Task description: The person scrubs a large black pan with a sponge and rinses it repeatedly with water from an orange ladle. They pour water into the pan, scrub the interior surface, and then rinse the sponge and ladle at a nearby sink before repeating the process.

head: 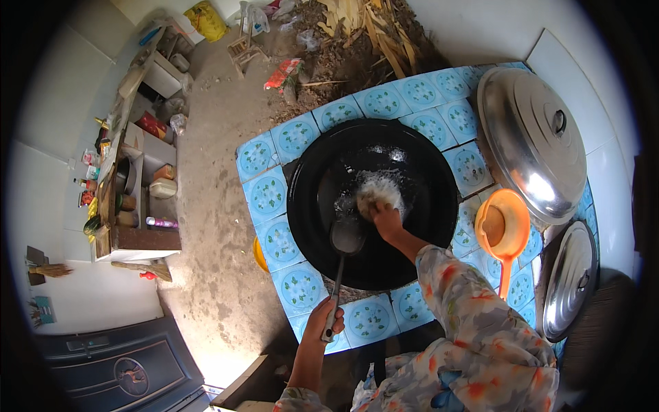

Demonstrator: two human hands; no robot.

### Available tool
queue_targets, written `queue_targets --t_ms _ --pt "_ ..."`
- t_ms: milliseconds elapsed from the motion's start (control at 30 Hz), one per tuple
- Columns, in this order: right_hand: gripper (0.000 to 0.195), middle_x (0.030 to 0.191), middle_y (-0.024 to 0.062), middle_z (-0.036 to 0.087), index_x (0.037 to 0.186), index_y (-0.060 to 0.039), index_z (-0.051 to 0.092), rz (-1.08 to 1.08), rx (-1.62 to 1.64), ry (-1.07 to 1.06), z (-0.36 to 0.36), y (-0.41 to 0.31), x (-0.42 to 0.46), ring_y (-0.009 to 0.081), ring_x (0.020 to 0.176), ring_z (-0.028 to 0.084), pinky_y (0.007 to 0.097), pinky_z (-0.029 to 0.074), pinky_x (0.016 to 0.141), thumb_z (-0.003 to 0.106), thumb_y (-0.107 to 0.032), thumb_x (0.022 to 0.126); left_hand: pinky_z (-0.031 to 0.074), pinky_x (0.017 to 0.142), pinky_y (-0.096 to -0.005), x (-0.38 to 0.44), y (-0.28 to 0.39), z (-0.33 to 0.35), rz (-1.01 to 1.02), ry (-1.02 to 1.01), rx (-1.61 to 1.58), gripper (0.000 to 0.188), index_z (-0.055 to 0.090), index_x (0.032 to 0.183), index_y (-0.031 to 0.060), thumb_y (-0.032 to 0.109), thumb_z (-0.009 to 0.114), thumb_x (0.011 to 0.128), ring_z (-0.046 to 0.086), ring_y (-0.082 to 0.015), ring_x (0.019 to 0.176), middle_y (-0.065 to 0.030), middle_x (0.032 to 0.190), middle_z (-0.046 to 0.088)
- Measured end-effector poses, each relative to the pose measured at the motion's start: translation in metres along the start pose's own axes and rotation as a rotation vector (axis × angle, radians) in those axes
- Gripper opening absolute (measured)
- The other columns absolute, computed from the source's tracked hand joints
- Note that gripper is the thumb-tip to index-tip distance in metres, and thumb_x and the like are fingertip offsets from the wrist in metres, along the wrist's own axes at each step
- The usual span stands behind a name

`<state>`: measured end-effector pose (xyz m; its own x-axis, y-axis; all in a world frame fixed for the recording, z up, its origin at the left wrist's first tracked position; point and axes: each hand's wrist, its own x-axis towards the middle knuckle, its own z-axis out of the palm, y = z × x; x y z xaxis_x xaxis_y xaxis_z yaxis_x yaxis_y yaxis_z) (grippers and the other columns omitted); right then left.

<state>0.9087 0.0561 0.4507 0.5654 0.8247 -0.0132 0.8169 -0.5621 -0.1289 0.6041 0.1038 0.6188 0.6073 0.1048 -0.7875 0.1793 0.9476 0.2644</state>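
Note:
A large black wok (314, 206) is set into a stove top faced with blue floral tiles (296, 135). My left hand (324, 320) grips the handle of a metal cooking ladle or spatula (347, 237), whose head rests inside the wok's near left part. Inside the wok, my right hand (386, 219) holds a pale, fibrous scrubber (369, 198) against the bottom. White suds or foamy water (383, 181) surround the scrubber. The underside of the scrubber is hidden.
An orange plastic dipper (507, 219) lies right of the wok. Beyond it stand a large domed metal lid (530, 139) and a smaller metal lid (569, 283) by the wall. Corn husks (381, 26) and debris lie on the floor behind the stove. A wooden stool (244, 51) stands farther left.

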Motion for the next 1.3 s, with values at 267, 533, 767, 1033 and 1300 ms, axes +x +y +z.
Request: queue_targets --t_ms 267,533,767,1033,1300 --pt "0.024 0.114 0.0123 0.052 0.106 -0.0120 0.057 -0.414 0.422 -0.036 -0.024 -0.054 -0.047 0.0326 0.091 0.061 0.0417 0.053 0.071 0.053 -0.014 0.082 0.034 0.038 -0.0288 0.014 -0.001 -0.001 0.019 -0.012 -0.022 0.017 0.046 0.107 0.0083 0.021 0.044 0.095 0.044 -0.0169 0.043 -0.0089 0.070 0.052" --pt "0.033 0.115 0.0165 0.051 0.113 -0.0082 0.053 -0.058 0.291 0.077 -0.018 -0.015 0.001 0.0375 0.090 0.059 0.0432 0.053 0.063 0.054 -0.010 0.079 0.033 0.039 -0.0281 0.002 0.000 0.002 0.021 0.000 -0.012 0.016 0.046 0.105 0.0084 0.021 0.045 0.095 0.043 -0.0164 0.041 -0.0084 0.068 0.051" --pt "0.024 0.110 0.0178 0.048 0.106 -0.0135 0.050 -0.320 0.343 -0.157 -0.020 -0.048 -0.039 0.0367 0.090 0.060 0.0430 0.053 0.064 0.051 -0.011 0.082 0.034 0.037 -0.0283 0.002 -0.001 0.002 0.032 -0.007 0.006 0.016 0.045 0.105 0.0079 0.020 0.044 0.095 0.044 -0.0163 0.041 -0.0084 0.069 0.052" --pt "0.058 0.119 0.0178 0.046 0.126 -0.0143 0.045 -0.003 0.202 0.072 -0.019 0.016 -0.002 0.0379 0.088 0.058 0.0438 0.053 0.065 0.063 -0.006 0.072 0.034 0.036 -0.0271 -0.006 -0.003 -0.011 0.111 -0.015 0.149 0.019 0.047 0.108 0.0071 0.021 0.045 0.095 0.045 -0.0153 0.040 -0.0076 0.068 0.052" --pt "0.053 0.113 0.0135 0.047 0.126 -0.0164 0.049 -0.419 0.630 0.008 -0.068 -0.071 -0.041 0.0306 0.089 0.059 0.0391 0.053 0.068 0.060 -0.011 0.075 0.033 0.036 -0.0269 -0.006 -0.001 -0.019 0.116 -0.020 0.086 0.024 0.048 0.114 0.0080 0.023 0.045 0.096 0.044 -0.0149 0.040 -0.0071 0.069 0.050"
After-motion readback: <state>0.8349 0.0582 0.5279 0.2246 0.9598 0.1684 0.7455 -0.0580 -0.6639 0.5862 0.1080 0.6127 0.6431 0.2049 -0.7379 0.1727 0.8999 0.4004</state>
